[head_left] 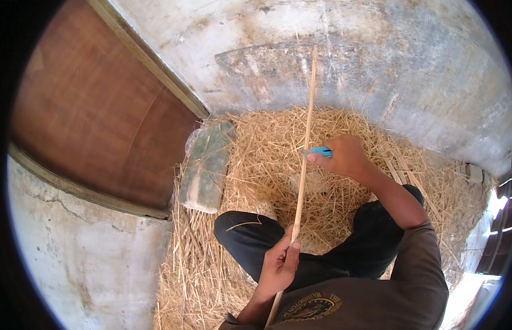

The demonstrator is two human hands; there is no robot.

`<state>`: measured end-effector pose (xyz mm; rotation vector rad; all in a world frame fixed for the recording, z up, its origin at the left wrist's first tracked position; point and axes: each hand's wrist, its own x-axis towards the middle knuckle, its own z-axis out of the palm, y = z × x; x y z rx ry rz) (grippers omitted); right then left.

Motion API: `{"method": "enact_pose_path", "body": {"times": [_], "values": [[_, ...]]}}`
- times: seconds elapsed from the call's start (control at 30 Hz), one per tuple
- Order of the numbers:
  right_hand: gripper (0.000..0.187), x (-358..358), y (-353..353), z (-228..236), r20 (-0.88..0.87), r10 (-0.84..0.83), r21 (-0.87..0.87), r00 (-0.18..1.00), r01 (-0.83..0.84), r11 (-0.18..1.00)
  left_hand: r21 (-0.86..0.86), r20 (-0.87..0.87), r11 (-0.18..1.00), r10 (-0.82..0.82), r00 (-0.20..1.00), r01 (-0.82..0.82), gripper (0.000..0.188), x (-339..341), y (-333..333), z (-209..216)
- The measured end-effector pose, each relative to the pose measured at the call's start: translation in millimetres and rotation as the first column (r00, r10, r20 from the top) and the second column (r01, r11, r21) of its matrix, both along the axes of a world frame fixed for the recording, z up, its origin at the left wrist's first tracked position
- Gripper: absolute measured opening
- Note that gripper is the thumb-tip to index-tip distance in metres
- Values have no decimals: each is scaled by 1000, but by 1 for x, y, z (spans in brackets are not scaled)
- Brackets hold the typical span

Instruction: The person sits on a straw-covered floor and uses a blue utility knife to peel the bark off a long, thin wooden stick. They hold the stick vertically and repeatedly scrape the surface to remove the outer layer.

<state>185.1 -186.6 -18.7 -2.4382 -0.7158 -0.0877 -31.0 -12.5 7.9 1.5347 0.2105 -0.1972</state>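
Observation:
A long, pale bamboo strip (302, 187) runs from beside my waist up toward the wall. My left hand (279, 264) is closed around its lower part, above my lap. Further up, my right hand (346, 155) grips a utility knife (323, 150) with a blue handle. The knife's blade lies against the strip, at about its middle. The fingers of my right hand partly cover the handle. A thin curled shaving (244, 224) rests on my left knee.
Straw-like shavings (261, 146) cover the floor around my crossed legs. A greenish stone-like slab (206, 165) lies at the left, near a brown door panel (102, 110). The stained wall (410, 66) stands close in front. A small block (474, 173) sits at the far right.

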Motion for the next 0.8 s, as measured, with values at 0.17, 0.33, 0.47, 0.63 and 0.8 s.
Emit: {"method": "enact_pose_path", "body": {"times": [0.17,0.33,0.47,0.63,0.8], "values": [[70,-30,16,1,81,269,-109,960,-260,960,342,174,937,14,985,-74,42,3,8,-12],[69,33,-8,-10,92,-140,-89,986,149,985,484,167,875,-89,982,-3,40,-11,5,-5],[73,-23,11,-12,-40,199,47,979,-197,979,453,227,890,-59,972,-52,40,-3,10,-14],[68,-18,10,-13,165,197,-13,966,-197,980,-34,-22,996,-85,996,84,41,3,15,3],[67,-2,10,-18,265,156,-37,951,-152,988,-112,10,986,-120,993,121,40,7,17,-6]]}}
